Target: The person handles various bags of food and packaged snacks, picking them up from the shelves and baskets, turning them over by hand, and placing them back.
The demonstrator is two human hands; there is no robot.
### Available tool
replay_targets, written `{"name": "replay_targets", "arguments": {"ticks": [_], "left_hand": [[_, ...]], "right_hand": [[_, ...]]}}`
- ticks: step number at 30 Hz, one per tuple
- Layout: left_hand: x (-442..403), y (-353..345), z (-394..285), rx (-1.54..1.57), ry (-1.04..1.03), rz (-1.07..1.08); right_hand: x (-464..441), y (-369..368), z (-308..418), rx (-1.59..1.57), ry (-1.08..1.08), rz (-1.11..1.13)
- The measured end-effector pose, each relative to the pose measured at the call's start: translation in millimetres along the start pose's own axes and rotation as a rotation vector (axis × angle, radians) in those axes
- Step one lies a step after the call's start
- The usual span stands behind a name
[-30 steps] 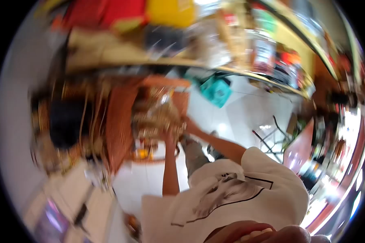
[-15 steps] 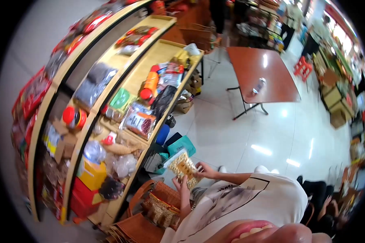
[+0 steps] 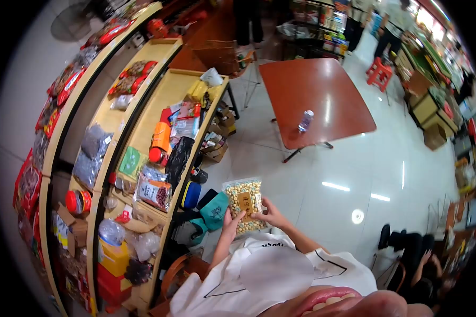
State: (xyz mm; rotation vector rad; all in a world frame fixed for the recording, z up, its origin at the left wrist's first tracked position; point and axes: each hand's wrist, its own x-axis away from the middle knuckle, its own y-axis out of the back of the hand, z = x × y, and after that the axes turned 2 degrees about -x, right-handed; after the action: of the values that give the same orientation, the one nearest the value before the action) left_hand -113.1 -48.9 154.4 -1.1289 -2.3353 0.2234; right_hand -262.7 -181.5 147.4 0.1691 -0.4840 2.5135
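A clear plastic bag of pale round pieces (image 3: 246,193) with a brown label is held up in front of my shirt. My left hand (image 3: 231,222) grips its lower left side, fingers against the label. On the lower right side, my right hand (image 3: 270,213) closes round the edge of the same bag. A teal bag (image 3: 214,211) lies on the floor just left of my left hand.
Wooden shelves (image 3: 158,100) with packets and jars rise on the left. A red-brown table (image 3: 317,95) bears a bottle (image 3: 305,121). A red stool (image 3: 379,74) stands farther back. A seated person (image 3: 415,253) is at the right; other people stand far off.
The view has swung from a woven basket to the shelves and table. Both hands have come up from the basket with the bag, which now stands more upright before me.
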Motion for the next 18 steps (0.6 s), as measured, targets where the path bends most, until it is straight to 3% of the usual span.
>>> {"name": "replay_targets", "arguments": {"ticks": [7,9,13,18], "left_hand": [[-113,23,-53,-0.041,0.028,0.003],[-146,41,-69,-0.001,0.026,0.041],[-202,66,-119,0.053,-0.007,-0.052],[-253,101,-168,-0.054,-0.203,-0.115]], "right_hand": [[-129,2,9,0.02,0.08,-0.029],[-171,-10,38,-0.003,-0.025,-0.021],[-259,-27,73,0.097,0.033,0.065],[-364,-58,105,0.097,-0.017,0.161]]}}
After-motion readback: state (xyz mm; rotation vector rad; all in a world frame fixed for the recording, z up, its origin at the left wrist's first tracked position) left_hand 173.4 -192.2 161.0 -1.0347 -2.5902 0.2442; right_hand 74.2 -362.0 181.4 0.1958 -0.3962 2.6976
